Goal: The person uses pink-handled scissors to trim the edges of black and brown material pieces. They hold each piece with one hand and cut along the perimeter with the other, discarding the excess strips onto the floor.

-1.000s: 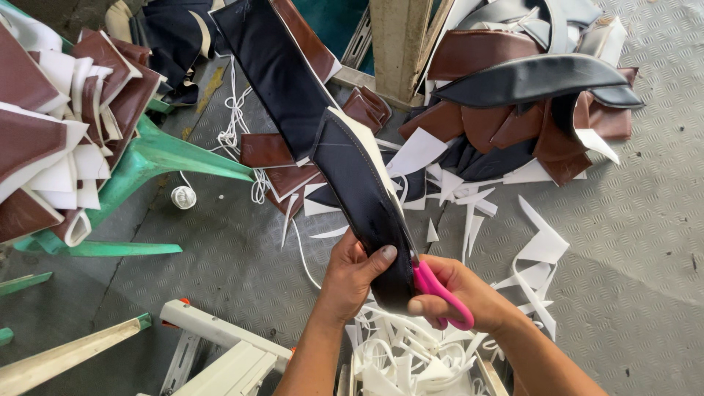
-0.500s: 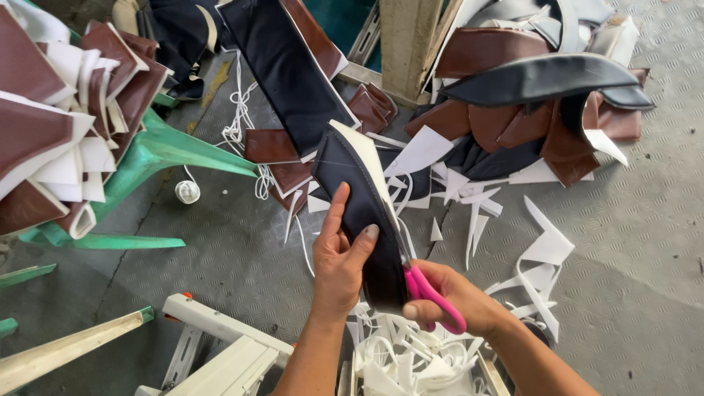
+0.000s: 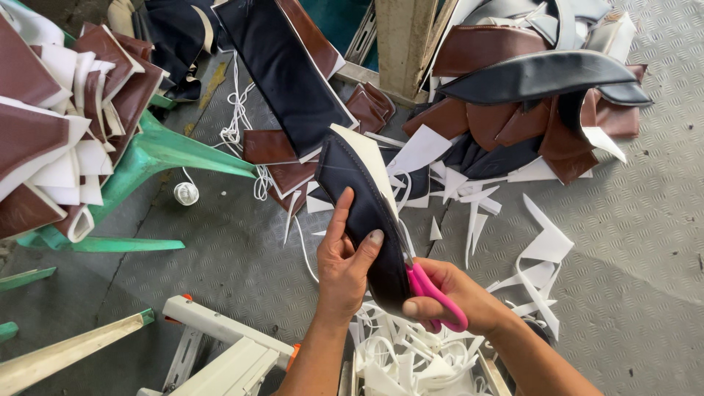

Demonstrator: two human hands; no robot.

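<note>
Left hand (image 3: 345,268) now clamps the shortened dark navy padded leatherette panel (image 3: 361,213); right hand (image 3: 451,297), at 3 o'clock, grips pink-handled scissors (image 3: 433,293), trimming onward.

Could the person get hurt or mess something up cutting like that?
Maybe. The left hand grips the dark padded piece right beside the pink-handled scissors held in the right hand, so the blades might nick a finger. The cut runs along the white foam edge; a slip could bite into the dark cover. White offcuts scattered on the metal floor could be slippery underfoot.
</note>
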